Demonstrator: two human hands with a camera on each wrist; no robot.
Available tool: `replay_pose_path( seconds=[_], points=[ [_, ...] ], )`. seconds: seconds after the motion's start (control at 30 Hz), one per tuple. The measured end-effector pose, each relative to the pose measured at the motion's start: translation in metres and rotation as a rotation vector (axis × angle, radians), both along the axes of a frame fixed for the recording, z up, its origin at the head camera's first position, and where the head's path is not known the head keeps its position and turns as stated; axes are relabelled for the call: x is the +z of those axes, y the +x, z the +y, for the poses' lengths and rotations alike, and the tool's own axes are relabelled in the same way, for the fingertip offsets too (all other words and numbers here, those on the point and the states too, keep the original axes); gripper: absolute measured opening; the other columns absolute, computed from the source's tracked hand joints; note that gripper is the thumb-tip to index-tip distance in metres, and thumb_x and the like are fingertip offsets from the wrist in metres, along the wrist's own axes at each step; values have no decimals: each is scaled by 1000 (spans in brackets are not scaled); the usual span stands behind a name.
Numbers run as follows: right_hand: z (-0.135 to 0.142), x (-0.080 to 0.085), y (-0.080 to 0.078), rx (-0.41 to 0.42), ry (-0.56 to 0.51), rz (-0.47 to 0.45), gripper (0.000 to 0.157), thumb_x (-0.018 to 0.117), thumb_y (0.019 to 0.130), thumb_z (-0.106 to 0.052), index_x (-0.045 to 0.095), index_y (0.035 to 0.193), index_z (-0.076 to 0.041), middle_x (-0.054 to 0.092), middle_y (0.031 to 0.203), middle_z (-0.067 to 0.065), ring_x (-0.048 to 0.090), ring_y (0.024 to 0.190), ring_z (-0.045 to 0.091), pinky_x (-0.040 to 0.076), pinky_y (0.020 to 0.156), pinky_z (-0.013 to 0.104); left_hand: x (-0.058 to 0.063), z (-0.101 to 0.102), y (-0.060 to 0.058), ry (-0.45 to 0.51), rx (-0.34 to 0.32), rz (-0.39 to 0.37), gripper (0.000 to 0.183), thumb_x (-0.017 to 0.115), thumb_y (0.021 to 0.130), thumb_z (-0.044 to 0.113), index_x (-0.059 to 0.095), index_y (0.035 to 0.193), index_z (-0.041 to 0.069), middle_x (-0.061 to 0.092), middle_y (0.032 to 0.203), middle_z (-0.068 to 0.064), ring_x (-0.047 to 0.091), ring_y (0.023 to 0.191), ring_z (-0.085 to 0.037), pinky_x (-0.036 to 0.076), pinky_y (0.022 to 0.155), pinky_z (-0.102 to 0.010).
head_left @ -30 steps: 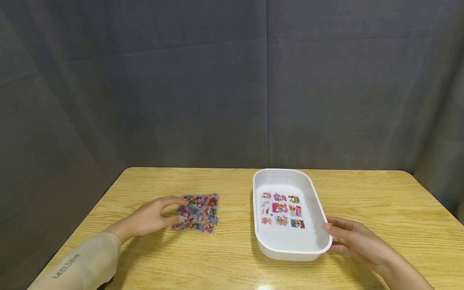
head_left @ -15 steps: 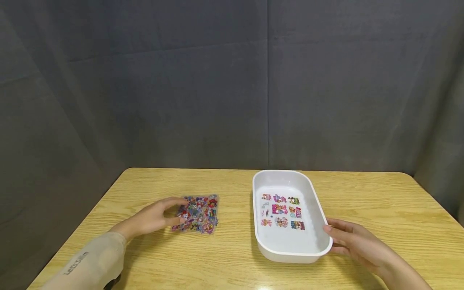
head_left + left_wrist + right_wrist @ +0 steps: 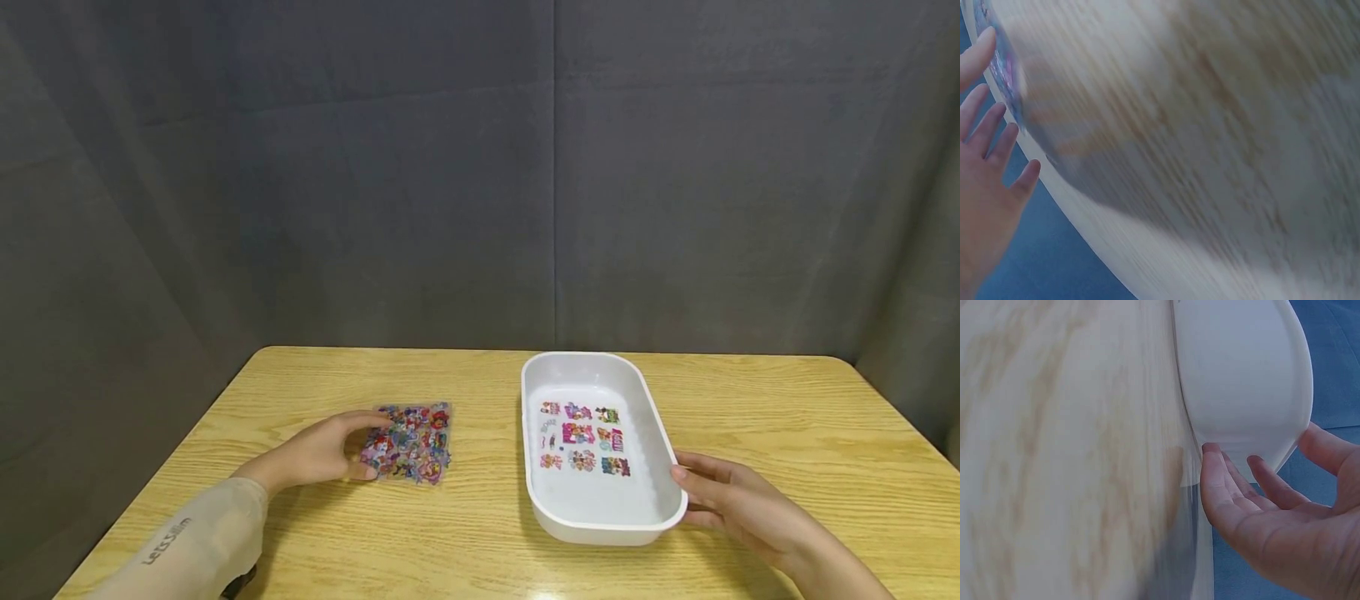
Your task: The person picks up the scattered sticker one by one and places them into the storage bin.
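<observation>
1. Flat on the wood-grain table [image 3: 465, 554], just beyond the left hand [image 3: 318, 454]: a clear, squarish sheet of colourful cartoon stickers [image 3: 416, 446], with its left edge between that hand's thumb and fingers in the head view.
2. At left: fingers and thumb spread apart; cannot tell whether touching the sheet.
3. To the right, well apart from the sheet: a white round-cornered tray [image 3: 600, 533], pinched at the near right corner by the right hand [image 3: 731, 500], thumb on the rim, fingers against the outer wall.
4. Inside the tray: small cartoon stickers [image 3: 581, 435] in rows.
</observation>
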State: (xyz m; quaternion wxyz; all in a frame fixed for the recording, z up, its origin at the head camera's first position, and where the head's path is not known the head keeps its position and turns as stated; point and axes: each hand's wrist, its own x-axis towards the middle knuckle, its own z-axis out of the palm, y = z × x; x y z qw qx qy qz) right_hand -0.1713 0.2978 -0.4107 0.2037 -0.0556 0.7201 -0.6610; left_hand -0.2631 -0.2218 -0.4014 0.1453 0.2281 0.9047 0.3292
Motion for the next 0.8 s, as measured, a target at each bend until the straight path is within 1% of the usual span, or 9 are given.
replay_pose_path(
  seconds=[0.1, 0.2, 0.4, 0.6, 0.8],
  points=[
    [0, 0, 0, 4, -1, 3, 69, 49, 106, -21, 14, 144, 25, 56, 131, 16, 63, 107, 20, 54, 90, 36, 0, 0, 0, 14, -15, -9, 70, 82, 83, 15, 50, 145, 7, 35, 153, -23, 42, 134, -44, 44, 102, -54],
    [0, 0, 0, 4, -1, 1, 69, 49, 106, -21, 13, 144, 24, 56, 132, 16, 63, 107, 20, 54, 91, 36, -1, 1, 0, 26, -14, -33, 69, 81, 83, 13, 49, 145, 7, 38, 152, -22, 45, 131, -42, 46, 101, -51],
    [-2, 1, 1, -6, 4, 3, 69, 49, 106, -22, 15, 144, 24, 54, 133, 18, 63, 108, 20, 54, 91, 37, 0, 2, 1, 28, -7, -76, 65, 80, 84, 13, 52, 143, 5, 36, 153, -21, 36, 137, -45, 44, 102, -52],
    [-4, 4, 2, -28, 40, 3, 68, 49, 106, -22, 16, 143, 25, 56, 131, 20, 64, 106, 20, 55, 89, 36, 0, 3, 1, 12, 3, -81, 64, 80, 85, 14, 52, 142, 6, 35, 154, -20, 37, 137, -45, 44, 102, -53],
    [-3, 7, 2, -41, 91, -4, 69, 49, 106, -23, 17, 143, 25, 57, 130, 21, 65, 106, 22, 56, 86, 36, 0, 4, 0, 15, -3, -76, 63, 79, 85, 13, 53, 142, 5, 35, 154, -21, 41, 134, -44, 45, 101, -51]
  ],
)
